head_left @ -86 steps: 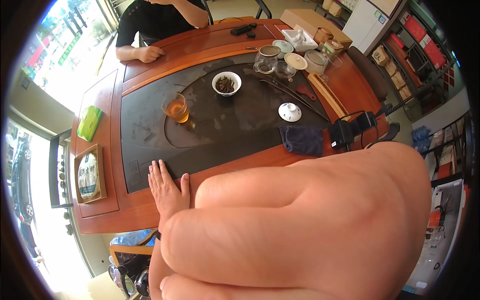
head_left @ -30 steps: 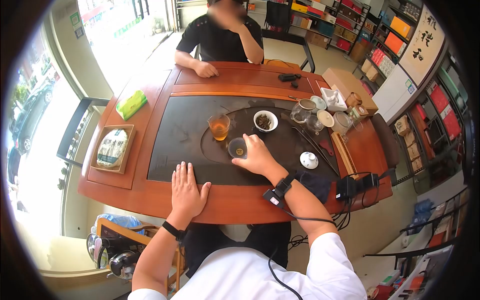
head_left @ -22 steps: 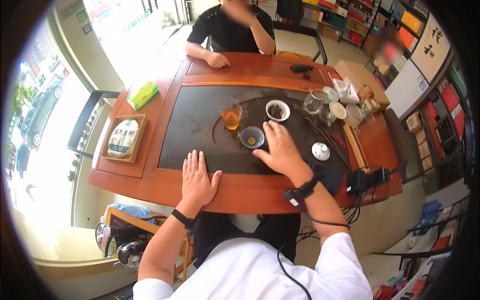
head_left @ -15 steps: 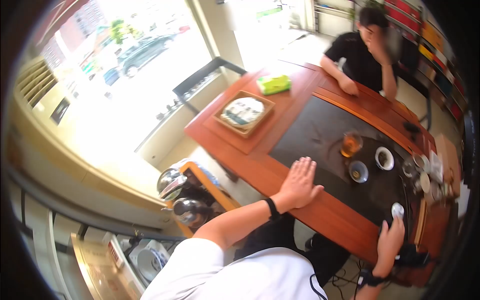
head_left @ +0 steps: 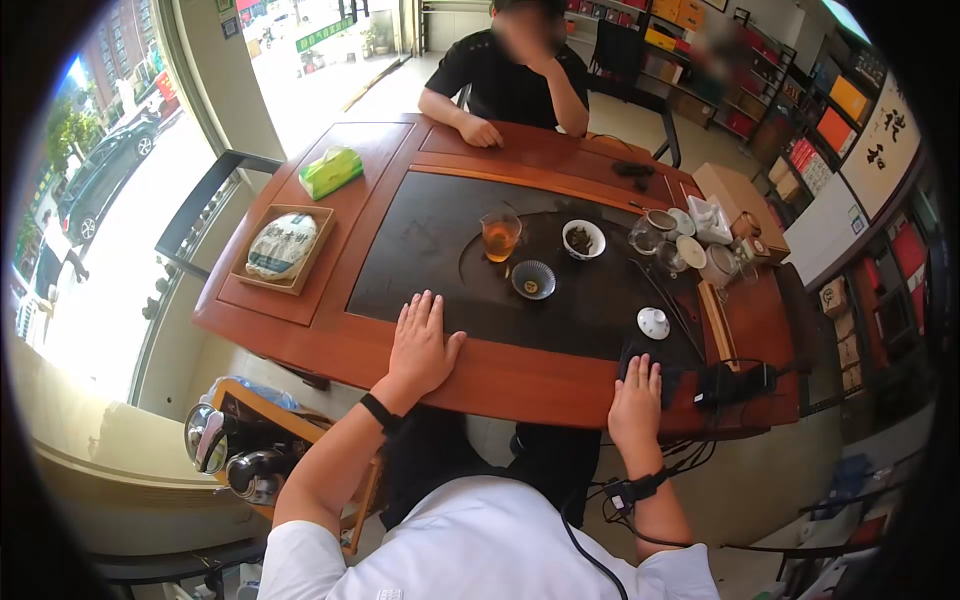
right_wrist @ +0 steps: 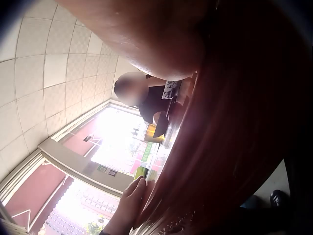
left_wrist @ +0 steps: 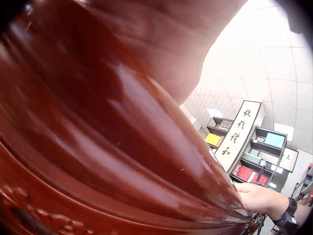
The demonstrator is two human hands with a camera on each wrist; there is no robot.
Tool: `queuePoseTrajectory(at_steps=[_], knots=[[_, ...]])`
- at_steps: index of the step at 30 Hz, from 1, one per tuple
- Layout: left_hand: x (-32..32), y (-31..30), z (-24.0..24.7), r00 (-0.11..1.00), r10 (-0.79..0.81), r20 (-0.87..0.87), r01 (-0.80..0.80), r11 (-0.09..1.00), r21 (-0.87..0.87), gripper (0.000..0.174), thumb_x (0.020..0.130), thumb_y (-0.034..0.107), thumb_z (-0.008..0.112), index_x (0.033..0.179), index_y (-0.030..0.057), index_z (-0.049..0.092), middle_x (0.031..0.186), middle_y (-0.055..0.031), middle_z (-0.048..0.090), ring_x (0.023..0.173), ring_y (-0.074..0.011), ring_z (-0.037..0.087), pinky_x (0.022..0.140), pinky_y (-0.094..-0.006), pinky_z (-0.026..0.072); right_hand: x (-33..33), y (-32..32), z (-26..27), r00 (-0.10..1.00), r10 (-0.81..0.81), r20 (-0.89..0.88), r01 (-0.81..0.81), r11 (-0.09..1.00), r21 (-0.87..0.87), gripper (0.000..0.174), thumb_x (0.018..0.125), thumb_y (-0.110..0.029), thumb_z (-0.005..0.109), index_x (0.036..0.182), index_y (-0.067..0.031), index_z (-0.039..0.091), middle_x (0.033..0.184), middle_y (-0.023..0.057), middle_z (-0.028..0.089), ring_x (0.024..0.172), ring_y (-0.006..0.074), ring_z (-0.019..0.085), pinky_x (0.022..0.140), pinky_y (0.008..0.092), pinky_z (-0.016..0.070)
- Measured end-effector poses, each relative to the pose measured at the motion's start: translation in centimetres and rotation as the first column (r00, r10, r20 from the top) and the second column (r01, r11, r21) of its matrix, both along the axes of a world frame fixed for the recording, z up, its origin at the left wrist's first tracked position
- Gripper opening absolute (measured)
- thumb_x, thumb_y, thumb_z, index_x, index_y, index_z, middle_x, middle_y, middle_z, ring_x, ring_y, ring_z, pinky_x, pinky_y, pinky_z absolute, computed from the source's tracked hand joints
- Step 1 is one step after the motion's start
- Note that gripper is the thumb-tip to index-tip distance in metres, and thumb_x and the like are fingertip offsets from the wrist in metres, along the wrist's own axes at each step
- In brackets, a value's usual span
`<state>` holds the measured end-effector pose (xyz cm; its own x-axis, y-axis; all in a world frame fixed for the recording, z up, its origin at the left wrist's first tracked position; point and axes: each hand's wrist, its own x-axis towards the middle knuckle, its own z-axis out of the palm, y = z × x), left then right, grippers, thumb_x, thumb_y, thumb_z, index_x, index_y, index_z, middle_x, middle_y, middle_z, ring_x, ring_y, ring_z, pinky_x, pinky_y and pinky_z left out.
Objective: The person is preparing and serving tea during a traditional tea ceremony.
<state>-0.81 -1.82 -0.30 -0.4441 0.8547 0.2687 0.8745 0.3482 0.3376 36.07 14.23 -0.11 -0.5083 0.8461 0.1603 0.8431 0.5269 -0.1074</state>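
Note:
My left hand (head_left: 424, 345) lies flat on the table's front edge, fingers straight and reaching onto the dark stone tea tray (head_left: 420, 235). Further right, my right hand (head_left: 636, 405) rests with straight fingers on the wooden edge, its fingertips at a folded dark cloth (head_left: 632, 354). Neither hand holds anything. Between and beyond them stands a ribbed dark teacup (head_left: 533, 283) on the tray. Behind it are a glass pitcher (head_left: 500, 240) of amber tea and a white gaiwan bowl (head_left: 583, 240) with wet leaves. The gaiwan's lid (head_left: 653, 322) sits ahead of my right hand.
Glass teaware (head_left: 650, 232) crowds the right side, near long dark tongs (head_left: 668, 300) and a wooden strip (head_left: 716, 322). Black boxes with cables (head_left: 735, 385) sit at the right corner. A boxed tea cake (head_left: 282, 248) and green tissue pack (head_left: 331, 172) lie left. A person (head_left: 510, 85) sits opposite.
A raised arm filled the foreground first. Then my right hand had the teacup on the tray, let it go and drew back right to the table edge. My left hand stays on the edge.

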Motion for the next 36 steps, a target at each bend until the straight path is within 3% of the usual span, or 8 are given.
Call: queuePoseTrajectory(at_steps=[6,9,12,15,17,23,29,36], knots=[[2.2,-0.3,2.0,0.983,-0.177,-0.038,0.178,0.984,0.005,0.06,0.106,0.027,0.066,0.155,-0.0072,0.054,0.166,-0.0296,0.048,0.159,-0.0447,0.04,0.133,-0.0516,0.03,-6.3,-5.0,0.7,0.941,0.317,-0.116,-0.318,0.948,0.01,0.055,0.111,-0.022,0.055,0.155,0.0112,0.053,0.164,0.0327,0.05,0.153,0.0526,0.045,0.129,0.057,0.0351],[6.6,-0.1,4.1,0.939,-0.344,0.015,0.342,0.938,0.064,0.057,0.105,0.023,0.067,0.152,-0.0077,0.057,0.164,-0.029,0.052,0.157,-0.0441,0.044,0.131,-0.0517,0.0344,-8.3,-6.1,3.2,0.756,0.619,-0.211,-0.636,0.772,-0.012,0.056,0.105,-0.016,0.062,0.153,0.012,0.055,0.159,0.0329,0.056,0.151,0.0514,0.049,0.128,0.054,0.0382],[10.3,1.3,4.4,0.866,-0.494,0.081,0.483,0.867,0.123,0.059,0.106,0.026,0.066,0.154,-0.0077,0.055,0.165,-0.0292,0.05,0.158,-0.0427,0.043,0.132,-0.0517,0.0325,-6.4,-3.2,4.5,0.677,0.635,-0.372,-0.7,0.712,-0.058,0.057,0.102,-0.011,0.064,0.152,0.0128,0.055,0.156,0.0332,0.058,0.15,0.0473,0.052,0.129,0.0515,0.0382],[14.2,3.2,3.2,0.833,-0.553,0.016,0.552,0.833,0.045,0.074,0.111,0.042,0.059,0.164,-0.0063,0.044,0.171,-0.0288,0.043,0.162,-0.0418,0.038,0.136,-0.0513,0.0257,-3.1,-0.7,4.3,0.834,0.474,-0.283,-0.512,0.856,-0.074,0.055,0.102,-0.005,0.059,0.154,0.0111,0.054,0.159,0.0311,0.056,0.153,0.0441,0.051,0.13,0.0491,0.0387],[14.8,4.2,2.7,0.816,-0.576,-0.055,0.573,0.817,-0.066,0.074,0.111,0.042,0.06,0.165,-0.0054,0.042,0.175,-0.0273,0.038,0.164,-0.0408,0.034,0.136,-0.0501,0.0247,-2.5,-0.5,4.6,0.832,0.47,-0.294,-0.509,0.858,-0.071,0.055,0.102,-0.006,0.059,0.153,0.0124,0.054,0.159,0.0319,0.056,0.152,0.0448,0.052,0.13,0.0491,0.0389],[7.7,-1.2,2.0,0.896,-0.432,-0.107,0.404,0.891,-0.208,0.072,0.112,0.036,0.057,0.169,-0.0051,0.037,0.178,-0.0271,0.033,0.167,-0.0394,0.029,0.137,-0.0483,0.0225,-2.1,-1.6,5.5,0.804,0.451,-0.388,-0.543,0.822,-0.171,0.054,0.107,-0.012,0.059,0.155,0.0106,0.053,0.16,0.0303,0.056,0.153,0.0436,0.051,0.13,0.0485,0.0395],[-7.0,-2.1,-0.1,0.969,0.222,-0.11,-0.246,0.917,-0.315,0.078,0.114,0.044,0.048,0.174,-0.0026,0.027,0.18,-0.0315,0.024,0.169,-0.0445,0.022,0.137,-0.0516,0.0188,-2.1,-1.1,5.6,0.782,0.439,-0.444,-0.564,0.801,-0.201,0.055,0.108,-0.016,0.062,0.157,0.0077,0.054,0.162,0.0287,0.055,0.152,0.0424,0.052,0.129,0.048,0.0414],[-12.5,7.5,3.3,0.988,0.133,-0.075,-0.153,0.88,-0.451,0.079,0.116,0.054,0.039,0.178,0.0079,0.021,0.184,-0.0262,0.017,0.168,-0.0508,0.017,0.136,-0.0587,0.0174,-2.8,-0.9,6.1,0.768,0.435,-0.47,-0.592,0.762,-0.263,0.057,0.105,-0.017,0.066,0.156,0.0062,0.055,0.162,0.0285,0.055,0.15,0.0418,0.054,0.124,0.0457,0.0458]])
